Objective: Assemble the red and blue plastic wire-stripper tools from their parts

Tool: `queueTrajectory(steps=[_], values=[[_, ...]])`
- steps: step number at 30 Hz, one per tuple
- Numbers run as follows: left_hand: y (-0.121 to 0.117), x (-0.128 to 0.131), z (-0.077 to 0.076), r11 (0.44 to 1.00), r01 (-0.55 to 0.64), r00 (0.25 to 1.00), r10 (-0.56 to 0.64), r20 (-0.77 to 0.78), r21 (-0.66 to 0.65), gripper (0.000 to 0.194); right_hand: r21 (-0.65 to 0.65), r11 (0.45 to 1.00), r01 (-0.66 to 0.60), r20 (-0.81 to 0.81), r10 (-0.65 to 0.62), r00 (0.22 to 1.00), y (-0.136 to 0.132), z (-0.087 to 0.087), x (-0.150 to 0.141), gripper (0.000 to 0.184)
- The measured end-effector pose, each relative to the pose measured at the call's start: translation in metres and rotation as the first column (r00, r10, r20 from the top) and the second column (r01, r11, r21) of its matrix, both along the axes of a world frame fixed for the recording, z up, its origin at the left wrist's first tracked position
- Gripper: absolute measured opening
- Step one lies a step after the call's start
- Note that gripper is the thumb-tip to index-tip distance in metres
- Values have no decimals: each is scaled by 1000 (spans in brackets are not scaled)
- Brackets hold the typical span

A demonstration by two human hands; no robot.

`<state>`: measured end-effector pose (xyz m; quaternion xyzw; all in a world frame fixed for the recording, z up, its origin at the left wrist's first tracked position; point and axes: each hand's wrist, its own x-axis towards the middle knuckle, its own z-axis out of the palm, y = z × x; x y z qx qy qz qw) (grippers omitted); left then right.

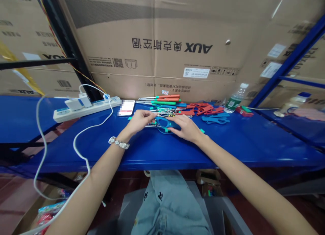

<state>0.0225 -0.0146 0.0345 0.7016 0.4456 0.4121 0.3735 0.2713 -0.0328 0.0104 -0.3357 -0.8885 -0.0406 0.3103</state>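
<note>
Right hand [186,127] grips a rounded blue plastic piece [174,123] (left hand [138,122], fingertips narrowed, hold unclear)

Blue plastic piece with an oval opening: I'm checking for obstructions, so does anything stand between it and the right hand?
Nothing visible stands in the way: the right hand holds the blue plastic piece directly.

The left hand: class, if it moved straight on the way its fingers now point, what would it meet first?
The left hand would most likely meet the blue plastic piece with an oval loop, held in the right hand. They look very near, perhaps touching; depth is unclear here.
</note>
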Motion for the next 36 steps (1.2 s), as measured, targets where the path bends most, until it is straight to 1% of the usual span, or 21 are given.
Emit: queueTrajectory(steps=[2, 3, 5, 8, 10, 12, 15, 19, 22, 28, 32, 33, 36], values=[[-2, 1, 1, 1000, -14, 1000, 14, 12, -10, 52, -5, 1000, 17, -26, -17, 1000, 1, 1, 0, 40], [-2, 1, 2, 1000, -21, 1000, 21, 0, 15, 51, -22, 1000, 20, -38, -21, 999, 1, 2, 1, 40], [-3, 0, 3, 993, -39, 998, 44, -42, 110, 48, -82, 997, 8, -52, -13, 999, 1, 3, 4, 40], [-2, -2, 3, 955, -63, 989, 100, -112, 290, 39, -186, 982, -38, -70, 25, 997, 1, 5, 9, 37], [-1, -4, 2, 927, -39, 981, 106, -163, 373, 33, -239, 968, -72, -82, 54, 995, 0, 6, 11, 34], [-1, -5, 1, 913, 26, 972, 72, -223, 407, 29, -278, 957, -80, -74, 61, 995, 0, 6, 12, 32], [0, -6, 0, 917, 102, 953, 20, -302, 385, 26, -320, 946, -54, -29, 47, 998, 1, 5, 11, 30], [2, -7, -1, 946, 89, 931, 32, -364, 311, 24, -337, 941, -40, 6, 45, 999, 3, 3, 7, 30], [3, -8, -3, 968, 99, 923, -2, -385, 232, 22, -351, 936, -36, 14, 44, 999, 4, 3, 5, 30], [2, -8, -5, 981, 129, 910, -60, -410, 143, 30, -403, 915, -23, 0, 26, 1000, 4, 3, 4, 33], [-4, -6, -3, 976, 192, 895, -130, -427, 104, 22, -435, 900, -32, -32, 20, 999, 6, 3, 4, 34], [-5, -5, -3, 974, 207, 892, -146, -428, 98, 24, -441, 897, -36, -38, 21, 999, 6, 2, 4, 34], [-9, 1, -6, 968, 233, 881, -168, -442, 96, 46, -462, 886, -46, -55, 23, 998, 7, 3, 5, 34]])
